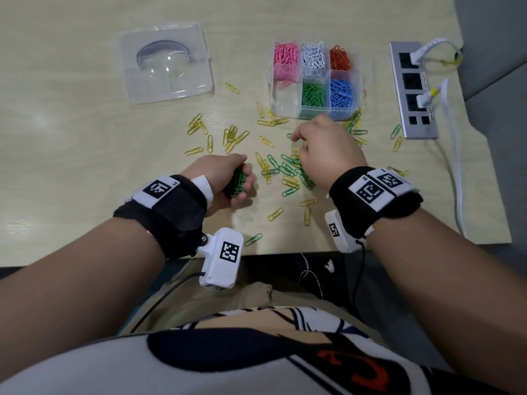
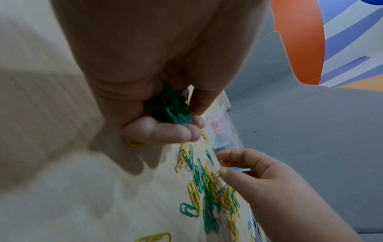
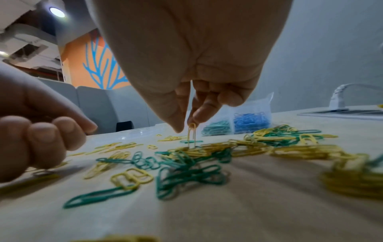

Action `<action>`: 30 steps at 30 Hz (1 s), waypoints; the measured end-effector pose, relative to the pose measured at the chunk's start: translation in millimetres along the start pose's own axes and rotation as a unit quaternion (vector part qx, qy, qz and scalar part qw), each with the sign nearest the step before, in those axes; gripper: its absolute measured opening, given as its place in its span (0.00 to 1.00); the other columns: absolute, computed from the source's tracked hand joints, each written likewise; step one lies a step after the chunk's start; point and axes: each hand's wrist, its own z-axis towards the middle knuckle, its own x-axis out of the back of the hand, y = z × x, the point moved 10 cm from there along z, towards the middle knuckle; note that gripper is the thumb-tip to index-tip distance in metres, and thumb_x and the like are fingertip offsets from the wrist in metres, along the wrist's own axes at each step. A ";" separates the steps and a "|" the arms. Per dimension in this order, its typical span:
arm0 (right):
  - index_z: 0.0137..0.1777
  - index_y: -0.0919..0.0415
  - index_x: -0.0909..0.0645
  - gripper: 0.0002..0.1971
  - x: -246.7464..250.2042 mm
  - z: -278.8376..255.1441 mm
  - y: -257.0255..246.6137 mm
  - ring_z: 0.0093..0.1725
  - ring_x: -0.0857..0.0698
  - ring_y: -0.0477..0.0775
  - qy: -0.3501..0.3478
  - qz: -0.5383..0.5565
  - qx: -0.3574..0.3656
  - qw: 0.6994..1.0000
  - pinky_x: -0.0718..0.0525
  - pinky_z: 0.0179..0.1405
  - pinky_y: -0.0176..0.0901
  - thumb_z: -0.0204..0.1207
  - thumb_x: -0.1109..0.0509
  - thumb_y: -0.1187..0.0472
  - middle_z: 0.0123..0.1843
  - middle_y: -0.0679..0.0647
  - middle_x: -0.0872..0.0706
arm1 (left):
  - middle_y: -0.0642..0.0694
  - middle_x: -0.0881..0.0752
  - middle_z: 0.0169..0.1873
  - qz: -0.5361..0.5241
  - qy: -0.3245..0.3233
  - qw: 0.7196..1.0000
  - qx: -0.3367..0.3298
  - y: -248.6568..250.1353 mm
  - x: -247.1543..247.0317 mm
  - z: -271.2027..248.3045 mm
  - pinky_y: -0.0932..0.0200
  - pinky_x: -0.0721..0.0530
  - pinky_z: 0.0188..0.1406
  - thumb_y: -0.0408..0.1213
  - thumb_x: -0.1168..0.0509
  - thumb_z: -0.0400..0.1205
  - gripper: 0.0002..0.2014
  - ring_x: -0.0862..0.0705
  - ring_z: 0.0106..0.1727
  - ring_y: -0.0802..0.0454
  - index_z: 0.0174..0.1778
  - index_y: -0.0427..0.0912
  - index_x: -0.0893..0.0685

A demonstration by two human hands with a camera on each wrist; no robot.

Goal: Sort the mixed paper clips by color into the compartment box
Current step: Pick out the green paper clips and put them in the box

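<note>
Over the pale desk [image 1: 85, 143], the left hand [image 1: 225, 181] is closing its grip round a bunch of green clips [image 1: 237, 182], while the right hand [image 1: 328, 155] is pinching one yellow clip [image 3: 192, 134] upright above the mixed pile [image 1: 288, 172], near the compartment box [image 1: 313, 81].

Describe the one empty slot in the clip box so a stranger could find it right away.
Start at the clear compartment box on the table's far side, beside the grey power strip. In its near row, the empty compartment sits leftmost, next to the green clips. It alone shows bare clear plastic; every other slot holds coloured clips.
</note>
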 end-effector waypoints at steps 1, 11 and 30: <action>0.59 0.54 0.16 0.12 -3.3 -2.8 -5.4 0.56 0.19 0.58 -0.007 0.013 0.010 1.000 0.19 0.57 0.53 0.80 0.37 0.63 0.58 0.54 0.20 | 0.48 0.23 0.20 -0.004 0.002 1.000 0.001 -0.5 1.1 0.9 0.61 0.25 0.31 0.45 0.46 0.88 0.19 0.25 0.18 0.54 0.32 0.44 0.26; 0.44 0.49 0.16 0.07 -38.2 -32.6 -63.2 0.48 0.19 0.53 -0.162 0.021 0.126 0.979 0.19 0.50 0.47 0.77 0.32 0.49 0.45 0.47 0.22 | 0.48 0.23 0.19 -0.003 0.029 0.999 -0.018 9.5 18.9 -0.6 0.69 0.27 0.18 0.45 0.45 0.88 0.18 0.25 0.18 0.54 0.32 0.44 0.26; 0.67 0.59 0.23 0.22 -28.2 -15.3 -21.2 0.61 0.22 0.61 -0.059 -0.100 0.034 0.993 0.22 0.56 0.52 0.79 0.31 0.46 0.61 0.57 0.24 | 0.46 0.24 0.21 0.018 0.014 0.999 -0.023 3.5 11.7 -5.4 0.70 0.29 0.16 0.43 0.46 0.88 0.18 0.25 0.16 0.54 0.32 0.43 0.27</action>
